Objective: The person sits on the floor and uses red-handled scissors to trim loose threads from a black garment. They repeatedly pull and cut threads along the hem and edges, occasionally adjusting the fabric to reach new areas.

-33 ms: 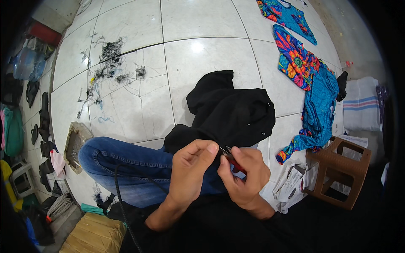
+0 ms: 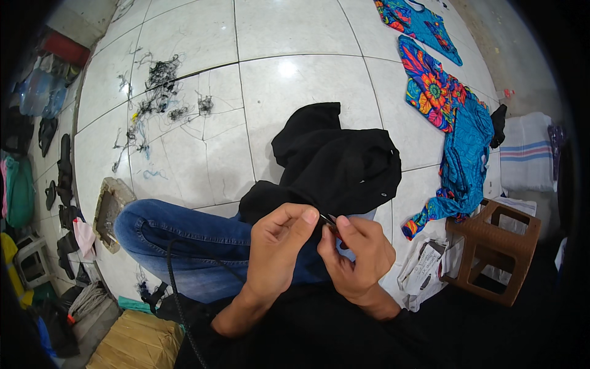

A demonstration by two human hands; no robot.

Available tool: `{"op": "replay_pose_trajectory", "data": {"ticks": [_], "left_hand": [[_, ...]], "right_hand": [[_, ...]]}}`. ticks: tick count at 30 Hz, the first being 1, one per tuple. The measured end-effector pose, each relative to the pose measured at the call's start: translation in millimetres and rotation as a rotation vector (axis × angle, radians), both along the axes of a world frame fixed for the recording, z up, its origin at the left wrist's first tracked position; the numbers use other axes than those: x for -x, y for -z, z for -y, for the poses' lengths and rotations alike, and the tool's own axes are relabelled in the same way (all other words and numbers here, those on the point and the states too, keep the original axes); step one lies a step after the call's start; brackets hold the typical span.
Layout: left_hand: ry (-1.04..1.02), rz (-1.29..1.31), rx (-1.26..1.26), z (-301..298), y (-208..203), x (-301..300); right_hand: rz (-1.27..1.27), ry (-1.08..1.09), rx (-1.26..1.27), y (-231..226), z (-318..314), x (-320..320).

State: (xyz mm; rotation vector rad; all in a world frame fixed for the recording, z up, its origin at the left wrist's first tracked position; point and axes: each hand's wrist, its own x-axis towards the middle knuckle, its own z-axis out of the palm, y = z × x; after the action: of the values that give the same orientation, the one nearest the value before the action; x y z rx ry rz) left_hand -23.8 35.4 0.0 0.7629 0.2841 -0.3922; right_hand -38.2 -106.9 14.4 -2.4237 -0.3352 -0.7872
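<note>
Near the centre of the frame, your left hand (image 2: pixel 275 249) is pinching the near edge of the black cloth (image 2: pixel 344 160), thumb and forefinger pressing together. Just to its right, your right hand (image 2: pixel 364 261) is gripping a small tool (image 2: pixel 332 218) between thumb and fingers; they are hiding most of it, and its pointed tip is facing your left fingertips. The cloth is lying crumpled over the tiles (image 2: pixel 307 37) at mid-frame, its near end reaching your hands. Your jeans (image 2: pixel 184 240) are filling the area left of and below the centre, and a dark cord (image 2: pixel 173 277) is running down across them. Toward the upper left, thread scraps (image 2: pixel 163 74) are lying tangled. Along the right side, a bright garment (image 2: pixel 468 154) is stretching down toward a brown stool (image 2: pixel 491 242), with papers (image 2: pixel 424 267) sitting just left of the stool and a towel (image 2: pixel 525 154) resting above it.
</note>
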Motion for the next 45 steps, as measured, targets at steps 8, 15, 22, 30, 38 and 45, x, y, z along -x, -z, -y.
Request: {"op": "replay_pose_trajectory", "data": {"ticks": [8,15,22,30,38,45], "left_hand": [[-0.029,0.091,-0.072,1,1,-4],[-0.034,0.063,-0.115,5,0,-6],[0.008,0.092,-0.159,0,7,-5],[0.048,0.112,-0.177,0,3,-7],[0.066,0.08,-0.177,0,4,-8],[0.075,0.1,-0.211,2,5,-8]], "right_hand": [[-0.41,-0.053,-0.552,-14,-4,-9],[-0.699,-0.049,-1.088,-9,2,-9],[-0.187,-0.075,-0.177,-10,1,-13],[-1.065,-0.342,-1.701,-14,25,-16],[-0.526,-0.029,-0.644,-17,12,0],[-0.683,-0.032,-0.793,-15,7,-15]]}}
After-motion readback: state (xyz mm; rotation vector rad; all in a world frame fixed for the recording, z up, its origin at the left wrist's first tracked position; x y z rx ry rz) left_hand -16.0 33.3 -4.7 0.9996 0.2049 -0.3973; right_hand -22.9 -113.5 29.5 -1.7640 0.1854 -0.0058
